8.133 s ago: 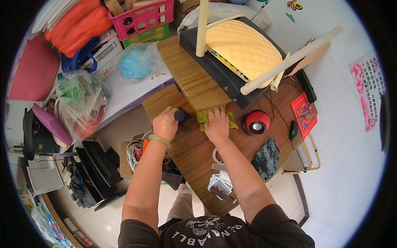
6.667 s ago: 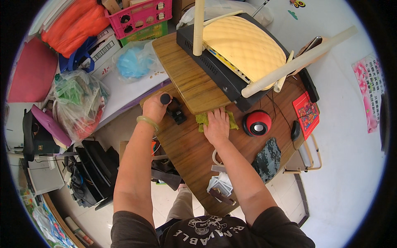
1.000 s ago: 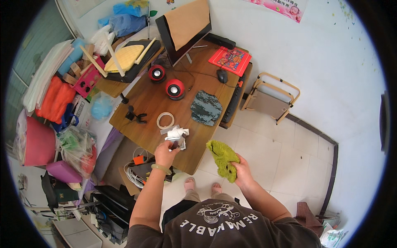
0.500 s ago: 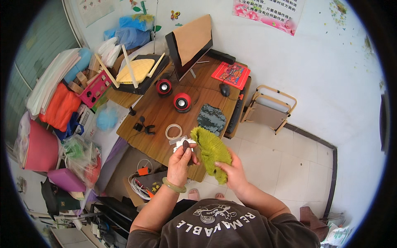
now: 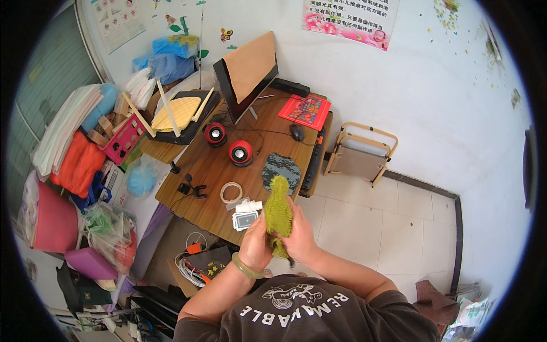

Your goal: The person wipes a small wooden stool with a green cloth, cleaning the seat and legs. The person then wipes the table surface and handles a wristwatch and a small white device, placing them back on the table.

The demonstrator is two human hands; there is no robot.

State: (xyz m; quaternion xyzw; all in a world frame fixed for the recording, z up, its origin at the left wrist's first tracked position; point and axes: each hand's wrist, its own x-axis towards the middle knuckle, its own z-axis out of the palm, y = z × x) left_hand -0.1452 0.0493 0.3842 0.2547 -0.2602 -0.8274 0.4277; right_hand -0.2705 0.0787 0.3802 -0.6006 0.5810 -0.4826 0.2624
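Observation:
A fuzzy yellow-green cloth piece (image 5: 278, 211), perhaps a plush mitt, is held upright between my hands in front of my chest, over the desk's near edge. My left hand (image 5: 256, 246), with a pale bangle at its wrist, presses on its left side. Around its right side, the fingers of my right hand (image 5: 300, 235) are closed. A small dark tip shows below the green pile. Whether my left hand also holds a small dark brown piece is hidden. Just beyond that hand lie a stack of cards (image 5: 245, 220) and crumpled white paper (image 5: 249, 207).
On the wooden desk (image 5: 194, 171) are a tape roll (image 5: 231, 192), a camouflage cloth (image 5: 281, 172), two red speakers (image 5: 240, 153), a mouse (image 5: 297, 132) and a covered monitor (image 5: 249, 80). A folding stool (image 5: 362, 154) stands right. Bags and boxes crowd the left; cables (image 5: 191, 271) lie below.
My hands have come together around the green cloth, which has moved left and turned more upright. The dark brown piece in my left fingers is now out of sight. The cards show more fully.

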